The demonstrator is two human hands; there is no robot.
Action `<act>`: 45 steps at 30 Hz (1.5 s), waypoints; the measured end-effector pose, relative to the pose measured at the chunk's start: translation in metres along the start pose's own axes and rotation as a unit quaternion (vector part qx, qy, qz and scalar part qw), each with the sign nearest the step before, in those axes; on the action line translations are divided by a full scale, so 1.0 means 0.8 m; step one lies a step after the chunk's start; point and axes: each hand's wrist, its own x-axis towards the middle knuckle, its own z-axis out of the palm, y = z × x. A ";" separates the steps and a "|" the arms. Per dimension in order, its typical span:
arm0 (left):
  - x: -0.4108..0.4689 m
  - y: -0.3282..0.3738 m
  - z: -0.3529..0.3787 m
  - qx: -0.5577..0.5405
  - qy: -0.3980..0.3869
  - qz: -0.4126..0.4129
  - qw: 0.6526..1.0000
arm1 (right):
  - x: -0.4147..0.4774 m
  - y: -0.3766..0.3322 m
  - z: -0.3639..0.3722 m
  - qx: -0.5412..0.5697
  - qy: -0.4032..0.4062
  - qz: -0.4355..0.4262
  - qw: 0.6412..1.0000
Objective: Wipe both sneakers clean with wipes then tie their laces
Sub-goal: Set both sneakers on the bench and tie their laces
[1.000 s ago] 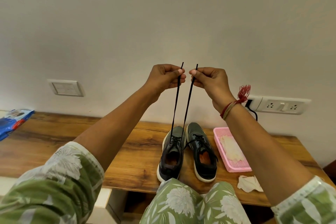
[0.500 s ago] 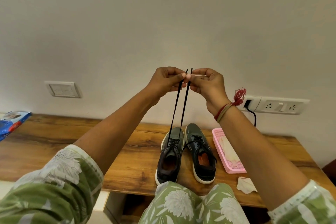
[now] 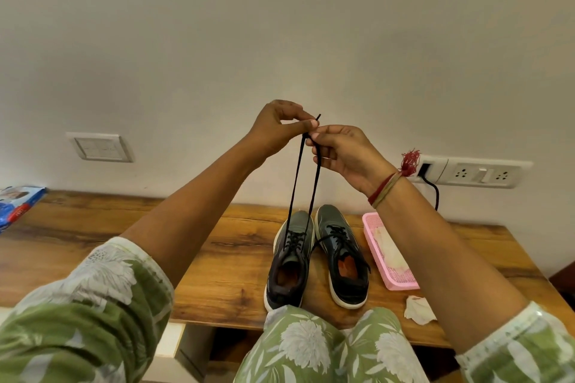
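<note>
Two dark grey sneakers with white soles stand side by side on the wooden table (image 3: 93, 236): the left sneaker (image 3: 289, 261) and the right sneaker (image 3: 342, 258). Both ends of the left sneaker's black lace (image 3: 295, 183) rise taut from its eyelets to my hands, held high in front of the wall. My left hand (image 3: 280, 124) pinches one end between thumb and fingers, its tip poking out above. My right hand (image 3: 345, 152) grips the other end just below. The two hands touch at the fingertips. The right sneaker's lace lies loose.
A pink mesh tray (image 3: 395, 280) holding a used wipe sits right of the sneakers. A crumpled wipe (image 3: 418, 309) lies near the table's front edge. A blue wipes pack (image 3: 15, 205) is at the far left. Wall sockets (image 3: 479, 172) with a black cable are behind.
My hands have come together and lowered a little, bringing the two lace ends from apart to crossing at my fingertips. The sneakers have stayed in place.
</note>
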 end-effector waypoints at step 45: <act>-0.030 -0.041 -0.019 -0.068 -0.099 -0.058 0.991 | 0.017 0.050 -0.007 -0.081 0.097 -0.246 0.961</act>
